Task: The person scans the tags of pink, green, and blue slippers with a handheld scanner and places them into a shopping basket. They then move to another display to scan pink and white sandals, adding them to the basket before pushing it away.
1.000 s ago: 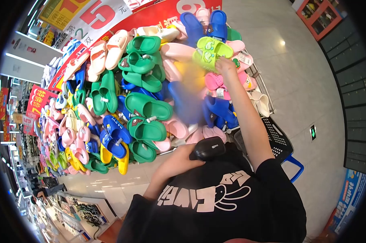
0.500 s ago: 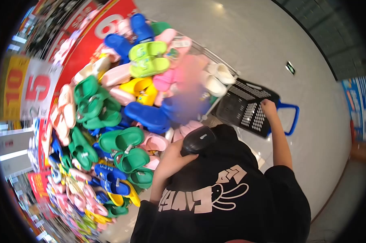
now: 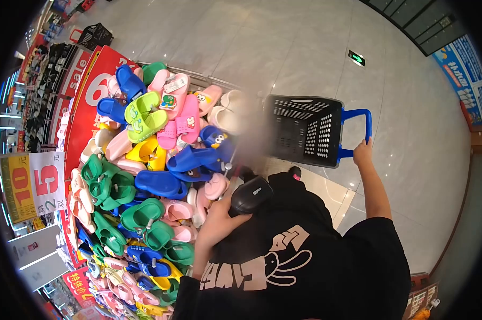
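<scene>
My left hand is closed around a black rounded case with a small light logo, held in front of my black shirt. Slippers in many colours lie just beyond it. On the other side, my right hand grips the blue handle of a black shopping basket near the handle's lower corner. Through the basket's mouth I see perforated black walls and nothing inside. A blurred patch hides the area between the basket and the slipper display.
A heaped slipper display holds blue slippers, green slippers and lime slippers. Price signs stand at the left. Another black basket is on the far floor. A green exit marker lies on the grey tiles.
My right hand has shifted from beside the basket's rim to the outer part of its handle. My view has turned, and the slippers appear farther left. The left hand still holds the case.
</scene>
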Available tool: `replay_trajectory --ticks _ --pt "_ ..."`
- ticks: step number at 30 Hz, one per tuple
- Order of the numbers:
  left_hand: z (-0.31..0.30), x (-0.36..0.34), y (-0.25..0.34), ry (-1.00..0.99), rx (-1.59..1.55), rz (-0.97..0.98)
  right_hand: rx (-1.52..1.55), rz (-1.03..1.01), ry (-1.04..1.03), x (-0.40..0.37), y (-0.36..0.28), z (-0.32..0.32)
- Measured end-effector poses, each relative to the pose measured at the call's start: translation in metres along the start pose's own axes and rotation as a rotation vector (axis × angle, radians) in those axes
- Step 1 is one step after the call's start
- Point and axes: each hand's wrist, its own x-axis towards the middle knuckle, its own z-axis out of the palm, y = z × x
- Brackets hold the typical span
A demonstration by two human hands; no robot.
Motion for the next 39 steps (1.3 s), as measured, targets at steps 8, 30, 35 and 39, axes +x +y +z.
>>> replay_trajectory --ticks 8,30,35,39 --pt "0.082 0.013 0.048 -0.07 0.02 -0.045 -0.109 -0.192 -0.026 0.005 -0.014 0.03" --pt "0.212 0.05 0.08 -0.165 0.064 -0.057 0.876 -0.667 -0.154 -0.058 -0.064 -0.032" --pt "0.216 0.074 0.069 -0.133 0.138 -0.044 0.71 -0.542 0.054 -0.064 -0.018 -0.007" --pt "0.223 0.108 0.038 -0.164 0.121 -0.061 0.846 -0.425 0.22 -0.056 -0.022 0.023"
